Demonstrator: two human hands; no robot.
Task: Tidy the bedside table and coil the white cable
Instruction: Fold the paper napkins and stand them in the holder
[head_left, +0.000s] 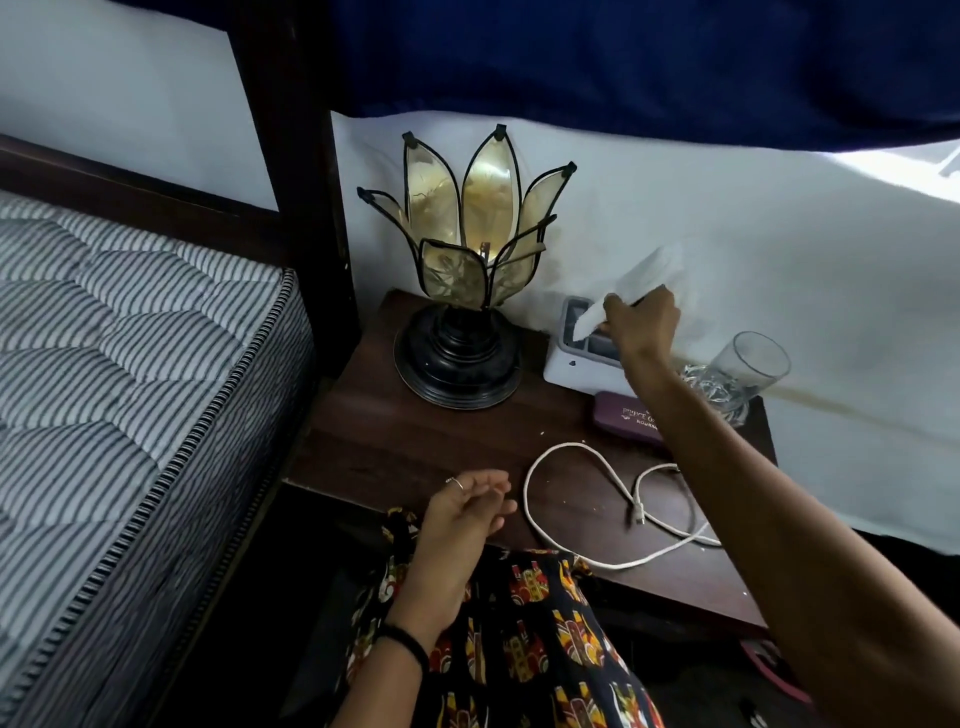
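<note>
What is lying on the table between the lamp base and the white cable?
Nothing: in the head view only bare dark wood of the table lies between the lamp base and the white cable.

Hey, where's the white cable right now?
The white cable lies loosely looped on the bedside table near its front right edge, just right of the left hand.

Dark wood-grain table (426, 441) with a smooth, faintly glossy top, lamp (467, 249) with black metal frame and translucent amber petals on a glossy black base, clear glass tumbler (748, 369), white braided-looking cable (587, 499), quilted striped cloth mattress (130, 374), blurred white tissue (644, 280), possibly paper
</note>
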